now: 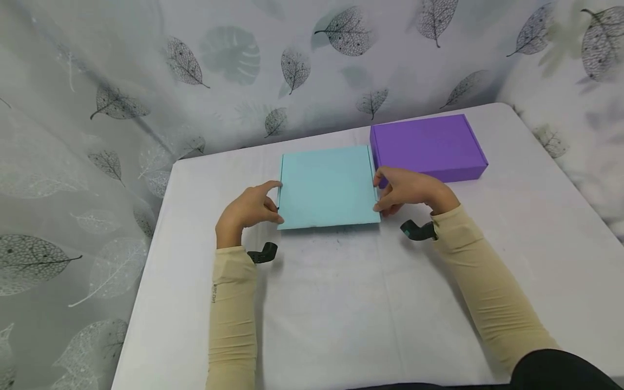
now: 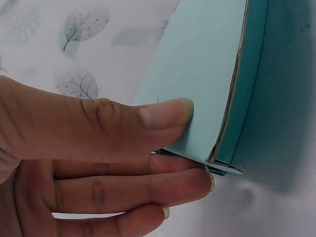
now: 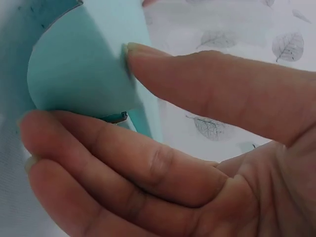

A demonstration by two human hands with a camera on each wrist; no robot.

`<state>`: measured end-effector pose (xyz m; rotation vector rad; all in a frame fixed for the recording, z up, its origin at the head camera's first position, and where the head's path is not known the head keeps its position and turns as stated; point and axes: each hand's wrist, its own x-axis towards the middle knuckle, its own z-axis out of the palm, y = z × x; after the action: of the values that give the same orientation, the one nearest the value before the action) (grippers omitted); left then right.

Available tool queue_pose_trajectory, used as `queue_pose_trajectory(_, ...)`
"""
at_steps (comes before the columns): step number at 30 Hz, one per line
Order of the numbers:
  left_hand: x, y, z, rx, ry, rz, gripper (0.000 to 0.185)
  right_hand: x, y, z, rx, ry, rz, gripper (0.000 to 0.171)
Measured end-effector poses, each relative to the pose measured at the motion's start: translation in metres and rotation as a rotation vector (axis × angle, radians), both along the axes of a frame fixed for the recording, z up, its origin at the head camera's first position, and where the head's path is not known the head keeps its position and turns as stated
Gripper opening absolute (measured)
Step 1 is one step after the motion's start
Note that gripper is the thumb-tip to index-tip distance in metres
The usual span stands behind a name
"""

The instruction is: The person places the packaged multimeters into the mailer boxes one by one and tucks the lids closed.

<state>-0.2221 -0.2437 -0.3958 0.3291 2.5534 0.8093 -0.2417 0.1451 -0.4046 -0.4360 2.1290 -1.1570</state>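
Note:
A flat light-blue cardboard box (image 1: pixel 325 187) lies on the white table (image 1: pixel 341 303), lifted slightly at its near edge. My left hand (image 1: pixel 253 208) pinches its left near corner, thumb on top and fingers underneath; the left wrist view shows the thumb (image 2: pixel 148 118) on the blue lid (image 2: pixel 202 74). My right hand (image 1: pixel 404 189) pinches the right near corner the same way, the thumb (image 3: pixel 197 84) pressing the blue side flap (image 3: pixel 79 74) with fingers below.
A purple closed box (image 1: pixel 428 146) sits just right of the blue box at the table's back. A leaf-patterned curtain (image 1: pixel 195 65) hangs behind and to the left. Black wrist camera mounts (image 1: pixel 418 231) sit under both cream sleeves.

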Motion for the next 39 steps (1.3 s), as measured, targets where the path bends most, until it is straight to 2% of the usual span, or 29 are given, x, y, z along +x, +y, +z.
queue_pose_trajectory(9, -0.003, 0.002, 0.001, -0.027, 0.039, -0.021, 0.096, 0.0, -0.004, 0.003, 0.055, 0.066, -0.017, 0.06)
queue_pose_trajectory(16, -0.004, 0.008, -0.005, -0.074, 0.037, 0.008, 0.101, 0.001, -0.009, 0.0, 0.121, 0.12, -0.012, 0.06)
queue_pose_trajectory(22, -0.005, 0.009, -0.012, -0.104, 0.045, 0.006, 0.106, 0.001, -0.015, -0.001, 0.219, 0.26, 0.007, 0.061)
queue_pose_trajectory(26, -0.005, 0.009, -0.013, -0.113, 0.048, 0.0, 0.108, 0.002, -0.022, -0.001, 0.291, 0.327, -0.007, 0.075)
queue_pose_trajectory(32, -0.006, 0.012, -0.013, -0.153, 0.052, -0.01, 0.107, 0.009, -0.036, -0.006, 0.427, 0.38, 0.035, 0.117)
queue_pose_trajectory(39, -0.007, 0.018, -0.013, -0.207, 0.087, -0.002, 0.107, 0.012, -0.042, -0.01, 0.517, 0.473, 0.061, 0.122)
